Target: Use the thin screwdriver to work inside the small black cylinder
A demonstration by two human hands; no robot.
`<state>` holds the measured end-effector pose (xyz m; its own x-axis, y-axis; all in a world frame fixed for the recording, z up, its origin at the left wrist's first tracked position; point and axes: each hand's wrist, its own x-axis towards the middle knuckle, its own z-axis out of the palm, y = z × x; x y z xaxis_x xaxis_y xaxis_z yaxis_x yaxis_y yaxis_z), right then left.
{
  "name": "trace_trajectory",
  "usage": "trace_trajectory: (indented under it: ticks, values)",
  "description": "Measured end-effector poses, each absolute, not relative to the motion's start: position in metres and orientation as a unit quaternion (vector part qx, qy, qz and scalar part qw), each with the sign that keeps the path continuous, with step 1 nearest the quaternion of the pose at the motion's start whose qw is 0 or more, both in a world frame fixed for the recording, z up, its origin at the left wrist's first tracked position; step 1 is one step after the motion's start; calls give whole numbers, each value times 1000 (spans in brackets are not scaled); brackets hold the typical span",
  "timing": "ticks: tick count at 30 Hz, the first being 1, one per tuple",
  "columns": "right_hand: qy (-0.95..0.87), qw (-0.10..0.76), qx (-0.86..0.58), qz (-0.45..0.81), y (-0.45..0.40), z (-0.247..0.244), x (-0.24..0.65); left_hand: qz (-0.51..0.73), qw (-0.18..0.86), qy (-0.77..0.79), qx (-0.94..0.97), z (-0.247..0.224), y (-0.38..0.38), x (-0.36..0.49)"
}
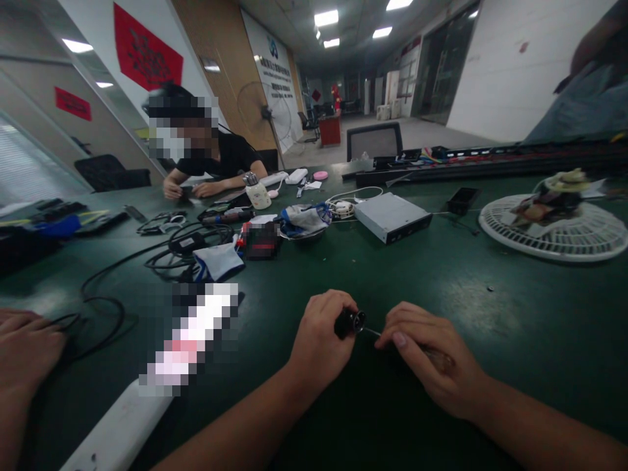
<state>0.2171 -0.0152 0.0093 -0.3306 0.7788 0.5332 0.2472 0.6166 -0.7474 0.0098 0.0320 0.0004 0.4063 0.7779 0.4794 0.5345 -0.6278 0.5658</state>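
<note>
My left hand (321,337) is closed around a small black cylindrical part (350,320), whose round, hollow-looking end faces right. In my right hand (426,350) lies a screwdriver (440,360) with a brownish, translucent handle, my fingers wrapped over it. Its thin metal shaft points left, and the tip is at or close to the open end of the black part. Whether the tip touches it I cannot tell. Both hands are just above the green table (392,275). My left palm hides much of the black part.
A white fan grille (554,245) with a motor lies at right, near a grey drive box (390,216). Gloves (304,219), black cables (171,252) and a bottle (256,191) sit farther back. Another person's hand (29,347) rests at left; a co-worker (216,154) sits opposite.
</note>
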Motion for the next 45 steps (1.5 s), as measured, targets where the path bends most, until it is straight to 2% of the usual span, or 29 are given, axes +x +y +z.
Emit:
trace_trajectory:
  ticks: [5, 11, 18, 26, 37, 45]
  values:
    - [-742, 493, -355, 283, -14, 7, 218, 362, 171, 383, 833, -1, 33, 10]
    - [-753, 463, -366, 292, -13, 7, 216, 356, 163, 386, 835, -1, 33, 9]
    - [-725, 491, -387, 289, -13, 4, 220, 350, 154, 413, 827, -1, 35, 9]
    - [-661, 494, -507, 249, -12, 5, 220, 345, 104, 434, 825, 0, 35, 7]
    - [-756, 328, -518, 231, -6, 0, 215, 345, 143, 448, 812, 0, 34, 9]
    - [-718, 441, -471, 259, -8, -1, 218, 334, 157, 418, 830, 1, 35, 10]
